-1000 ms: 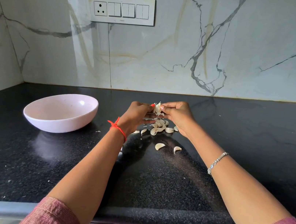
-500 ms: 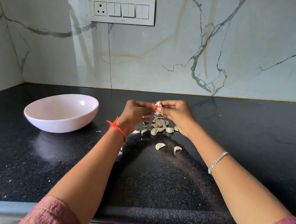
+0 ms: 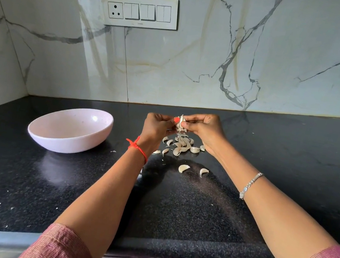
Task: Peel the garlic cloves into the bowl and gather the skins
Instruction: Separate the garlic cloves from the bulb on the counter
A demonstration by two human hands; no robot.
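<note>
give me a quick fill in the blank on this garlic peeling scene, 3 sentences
1. Both hands hold a piece of garlic above the loose ____ on the counter.
2. The pink bowl sits on the person's ____ side.
3. The left hand has a ____ thread at its wrist.

Missing words: cloves; left; red

Garlic clove [image 3: 180,123] mostly hidden between fingertips; left hand [image 3: 156,128] covers some scattered cloves [image 3: 180,147]

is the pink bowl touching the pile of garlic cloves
Apart. The head view shows bare black counter and the left hand between the pink bowl and the pile of garlic cloves.
</note>
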